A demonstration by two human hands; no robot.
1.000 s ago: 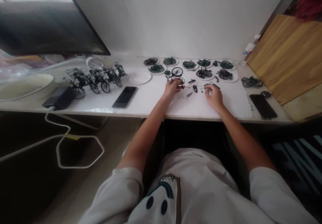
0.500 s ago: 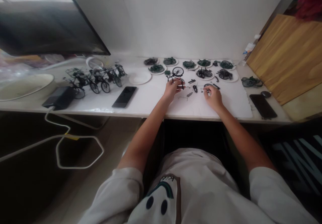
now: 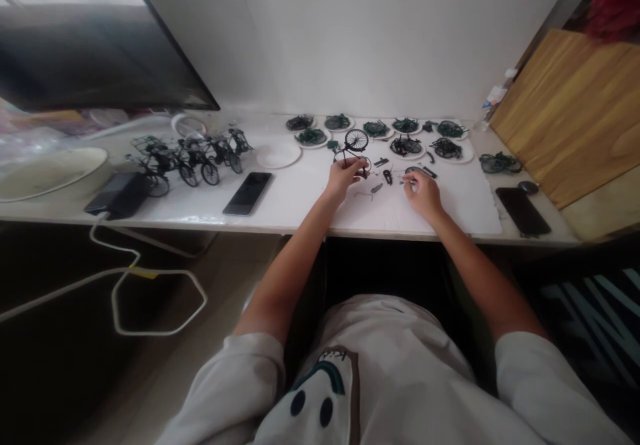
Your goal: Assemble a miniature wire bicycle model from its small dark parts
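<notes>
My left hand (image 3: 343, 177) is closed around the frame of a small model bicycle, whose black wheel (image 3: 357, 140) stands up above the fingers. To the right, my right hand (image 3: 423, 190) is low over the white sheet with fingers pinched; what they hold, if anything, is too small to make out. Between the hands lie a black part (image 3: 388, 177), a grey part (image 3: 377, 188) and a thin wire-like part (image 3: 364, 195). A dark bar (image 3: 429, 172) rests just behind my right hand.
Plates of dark bicycle parts (image 3: 406, 125) line the back. At left stand several assembled model bicycles (image 3: 210, 155), an empty white plate (image 3: 279, 155), a phone (image 3: 248, 193) and a black box (image 3: 120, 193). Another phone (image 3: 523, 210) and a mouse (image 3: 529, 187) lie at right.
The model bicycle in my left hand has tilted slightly, its wheel shifting a little up and to the right. My right hand has moved slightly left.
</notes>
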